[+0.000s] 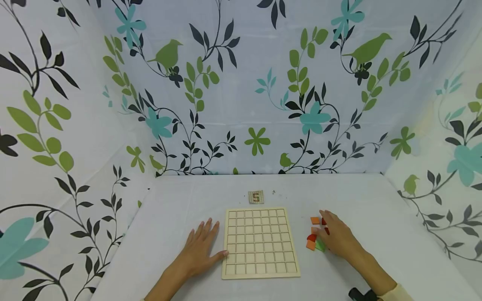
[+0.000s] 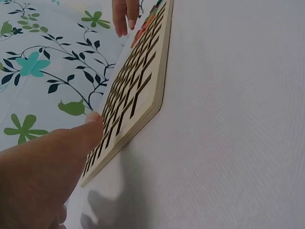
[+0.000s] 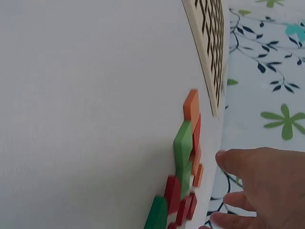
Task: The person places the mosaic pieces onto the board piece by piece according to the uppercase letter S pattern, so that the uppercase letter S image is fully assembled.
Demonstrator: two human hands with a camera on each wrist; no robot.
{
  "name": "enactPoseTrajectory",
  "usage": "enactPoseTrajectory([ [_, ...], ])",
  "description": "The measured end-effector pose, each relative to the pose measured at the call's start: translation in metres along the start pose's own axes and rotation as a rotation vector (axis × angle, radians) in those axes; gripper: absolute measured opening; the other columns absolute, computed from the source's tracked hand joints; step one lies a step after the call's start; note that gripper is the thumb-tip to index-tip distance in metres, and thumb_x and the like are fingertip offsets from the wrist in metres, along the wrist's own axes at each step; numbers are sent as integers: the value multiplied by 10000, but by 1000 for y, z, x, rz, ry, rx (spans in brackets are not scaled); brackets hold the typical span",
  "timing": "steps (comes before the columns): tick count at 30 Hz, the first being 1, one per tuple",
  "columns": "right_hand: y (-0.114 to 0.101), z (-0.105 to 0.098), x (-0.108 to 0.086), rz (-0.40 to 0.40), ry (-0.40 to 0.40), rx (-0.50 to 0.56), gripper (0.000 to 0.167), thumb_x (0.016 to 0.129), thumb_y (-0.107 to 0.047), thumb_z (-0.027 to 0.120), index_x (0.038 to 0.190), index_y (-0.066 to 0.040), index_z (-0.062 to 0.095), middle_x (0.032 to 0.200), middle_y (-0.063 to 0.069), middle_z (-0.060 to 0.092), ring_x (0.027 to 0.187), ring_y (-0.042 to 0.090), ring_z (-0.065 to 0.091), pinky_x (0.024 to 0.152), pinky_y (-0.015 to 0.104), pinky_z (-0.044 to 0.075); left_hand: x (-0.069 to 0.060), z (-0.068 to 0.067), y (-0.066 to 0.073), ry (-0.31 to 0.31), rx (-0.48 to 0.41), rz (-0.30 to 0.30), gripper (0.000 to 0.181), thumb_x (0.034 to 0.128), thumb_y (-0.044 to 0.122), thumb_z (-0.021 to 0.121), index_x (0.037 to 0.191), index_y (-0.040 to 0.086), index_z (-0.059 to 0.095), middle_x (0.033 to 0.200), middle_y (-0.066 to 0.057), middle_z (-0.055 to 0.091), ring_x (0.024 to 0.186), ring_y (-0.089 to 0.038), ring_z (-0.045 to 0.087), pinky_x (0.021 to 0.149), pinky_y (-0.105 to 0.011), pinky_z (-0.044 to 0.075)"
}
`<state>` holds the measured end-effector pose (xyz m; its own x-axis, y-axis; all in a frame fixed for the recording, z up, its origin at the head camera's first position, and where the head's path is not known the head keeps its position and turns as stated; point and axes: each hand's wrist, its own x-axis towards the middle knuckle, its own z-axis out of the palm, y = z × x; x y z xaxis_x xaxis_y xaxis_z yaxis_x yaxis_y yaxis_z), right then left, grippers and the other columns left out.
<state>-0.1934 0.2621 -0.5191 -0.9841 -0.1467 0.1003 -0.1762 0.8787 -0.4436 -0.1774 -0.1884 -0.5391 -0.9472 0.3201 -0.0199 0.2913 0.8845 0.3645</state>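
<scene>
Board of pale wood (image 1: 260,243), flat and four-sided, marked off into a grid of small square cells by thin dark lines. Lies on the white cloth-covered table (image 1: 188,188), between the two hands.

Left hand (image 1: 199,253): open, palm down beside the board, fingers extended forward, thumb out sideways with its tip at the board's left edge. Grips nothing.

Right hand (image 1: 337,236): also open, at a loose cluster of small flat tiles (image 1: 310,245) in orange, red and green, to the right of the board and apart from it. Fingers relaxed, no tile pinched; cannot tell whether any fingertip touches one.

In the right wrist view, orange tile (image 3: 191,106) at the end nearest the board, light green tile (image 3: 183,145) just beside it, dark green tile (image 3: 156,213) at the lower frame edge.

Near the board's far edge, small beige square patch (image 1: 256,197) with a brown character, S or 5. Behind the table, white fabric (image 1: 241,104) printed with green birds, teal flowers and dark leafy branches.
</scene>
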Motion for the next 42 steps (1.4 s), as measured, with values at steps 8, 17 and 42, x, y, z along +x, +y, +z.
enactPoseTrajectory([
  [8,29,-7,4,67,-9,36,574,994,-162,729,1470,78,515,1408,374,523,1278,552,533,1032,691,492,1,2,2,-42,8,18,916,984,720,551,1678,176,304,1757,-151,190,1617,-426,167,1280,-669,135],
  [17,38,-5,10,75,31,69,429,964,-178,773,1301,61,659,1220,308,623,1107,448,613,950,609,582,0,2,5,-70,-21,63,765,1031,611,565,1649,199,384,1746,-163,221,1613,-432,179,1267,-698,127],
  [42,29,-6,33,176,-14,29,302,940,-216,798,1102,28,721,1062,229,640,902,296,577,804,475,605,2,4,8,-88,-29,49,715,1048,549,575,1645,200,394,1735,-174,250,1602,-433,223,1261,-707,132],
])
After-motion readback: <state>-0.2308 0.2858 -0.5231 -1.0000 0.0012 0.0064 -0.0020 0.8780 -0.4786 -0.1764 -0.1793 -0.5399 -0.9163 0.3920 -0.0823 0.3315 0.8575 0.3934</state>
